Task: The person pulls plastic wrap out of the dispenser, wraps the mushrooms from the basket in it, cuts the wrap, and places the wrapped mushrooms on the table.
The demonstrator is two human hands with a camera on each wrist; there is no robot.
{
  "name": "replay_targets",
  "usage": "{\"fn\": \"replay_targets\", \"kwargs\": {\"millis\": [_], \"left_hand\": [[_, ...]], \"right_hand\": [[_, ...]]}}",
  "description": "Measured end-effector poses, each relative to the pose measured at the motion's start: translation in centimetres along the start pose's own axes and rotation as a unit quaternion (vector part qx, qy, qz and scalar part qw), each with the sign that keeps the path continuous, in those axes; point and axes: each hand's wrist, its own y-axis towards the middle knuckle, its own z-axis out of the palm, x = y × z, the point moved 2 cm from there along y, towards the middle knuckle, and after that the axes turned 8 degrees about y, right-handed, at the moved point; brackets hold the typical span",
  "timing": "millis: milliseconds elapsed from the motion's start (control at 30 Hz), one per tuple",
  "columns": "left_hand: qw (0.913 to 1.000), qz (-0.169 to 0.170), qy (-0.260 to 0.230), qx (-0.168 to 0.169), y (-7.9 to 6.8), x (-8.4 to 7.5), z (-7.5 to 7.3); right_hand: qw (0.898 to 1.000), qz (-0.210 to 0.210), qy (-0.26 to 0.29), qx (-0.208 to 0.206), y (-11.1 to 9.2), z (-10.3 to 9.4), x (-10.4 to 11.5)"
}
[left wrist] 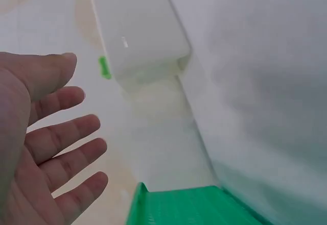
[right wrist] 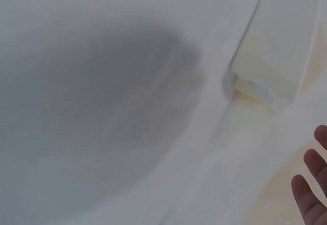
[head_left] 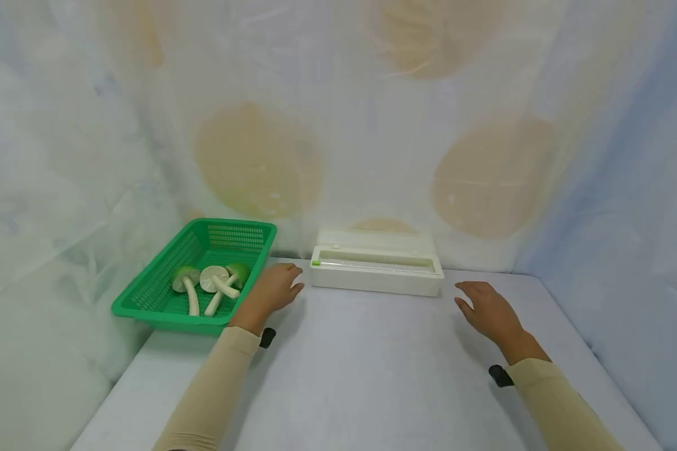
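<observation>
Your beige sleeves [head_left: 211, 391] lie nearest, your left hand [head_left: 272, 288] near the green rectangular plastic basket [head_left: 175, 324] at left, right hand [head_left: 489, 313] right of the far white oblong plastic box [head_left: 375, 281], visible fingers [left wrist: 74, 159] spread.

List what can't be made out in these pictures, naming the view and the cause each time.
- Head: part of the right mushroom's stem, behind the middle mushroom.
- Head: the basket's near right corner, behind the left hand's wrist.
- Left wrist: most of the basket, cut off by the bottom edge; the box's far end, by the top.
- Right wrist: most of the right hand, cut off by the right edge.
</observation>
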Motion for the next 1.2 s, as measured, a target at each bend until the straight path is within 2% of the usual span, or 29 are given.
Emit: {"fn": "replay_targets", "kwargs": {"millis": [100,333,500,633,767,900,1067,1200], "left_hand": [[0.9998,0.009,-0.017,0.001,1.4,0.1,-0.4],[0.9965,0.001,-0.076,0.034,4.9,1.0,-0.5],[0.9848,-0.008,-0.162,0.064,7.2,1.5,0.1],[0.9776,-0.029,-0.194,0.077,8.7,1.8,0.6],[0.9799,-0.024,-0.182,0.079,10.3,1.7,1.5],[0.9847,-0.017,-0.159,0.071,11.7,1.1,2.6],[0.985,-0.028,-0.139,0.098,12.5,0.2,3.8],[0.9885,-0.007,-0.121,0.09,13.1,-0.4,4.2]], "right_hand": [[1.0,0.004,0.001,0.006,1.2,-0.1,-0.1],[0.999,0.014,0.008,0.046,4.7,-0.1,-0.3],[0.992,0.054,0.082,0.079,6.4,0.3,-0.9],[0.983,0.078,0.145,0.082,7.5,1.1,-1.4],[0.979,0.096,0.159,0.088,8.5,1.7,-1.6],[0.979,0.092,0.147,0.108,9.7,1.9,-1.3],[0.979,0.081,0.123,0.14,11.0,2.4,-0.7],[0.977,0.086,0.126,0.149,11.5,2.8,-0.3]]}}
